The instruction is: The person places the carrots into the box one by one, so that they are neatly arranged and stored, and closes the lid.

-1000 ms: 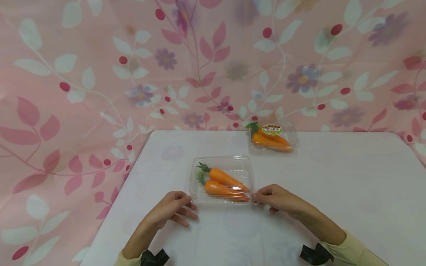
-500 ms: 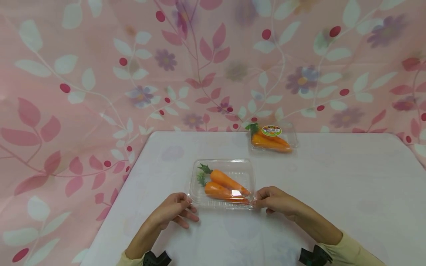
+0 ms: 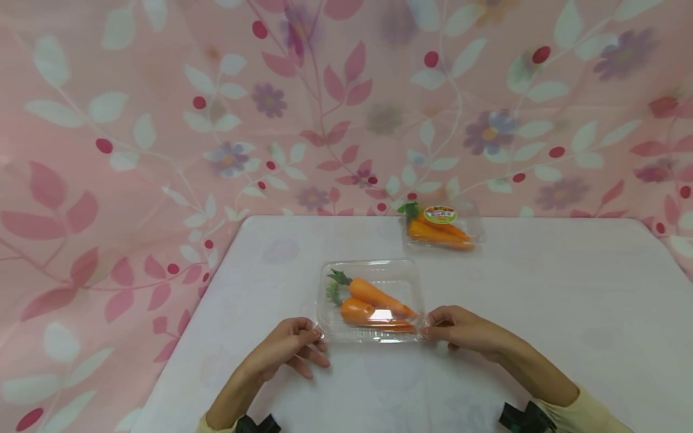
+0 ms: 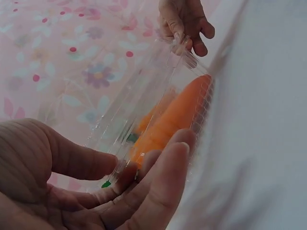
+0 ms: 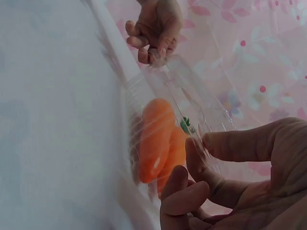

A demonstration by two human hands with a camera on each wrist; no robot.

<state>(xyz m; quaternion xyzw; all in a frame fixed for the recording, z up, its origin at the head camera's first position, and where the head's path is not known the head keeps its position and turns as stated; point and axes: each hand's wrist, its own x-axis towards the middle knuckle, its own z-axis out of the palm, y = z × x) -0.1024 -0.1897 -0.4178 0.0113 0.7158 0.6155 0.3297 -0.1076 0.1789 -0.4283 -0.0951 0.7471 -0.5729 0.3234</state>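
A clear plastic clamshell box [image 3: 400, 276] with a closed lid is at the middle of the table. Inside lie two orange carrots [image 3: 373, 294] with green tops toward the left. My left hand [image 3: 287, 346] pinches the box's near left corner between thumb and forefinger, the other fingers spread below. At the near right corner my right hand [image 3: 465, 331] pinches the rim likewise. In the left wrist view the thumb [image 4: 91, 163] presses on the rim edge. The right wrist view shows the right thumb [image 5: 244, 143] and forefinger on the rim, with a carrot [image 5: 156, 139] behind the clear wall.
A second clear box [image 3: 473, 216] holding carrots, with a round green label [image 3: 440, 214], stands at the table's back edge. A white cloth covers the table [image 3: 568, 300]. Behind it hangs a pink floral curtain [image 3: 346, 102]. Dark wrist mounts [image 3: 527, 418] sit on both sleeves.
The box has moved slightly toward me and then a little to the right, with both hands moving along and keeping their pinch at its near corners. The rear box stays put.
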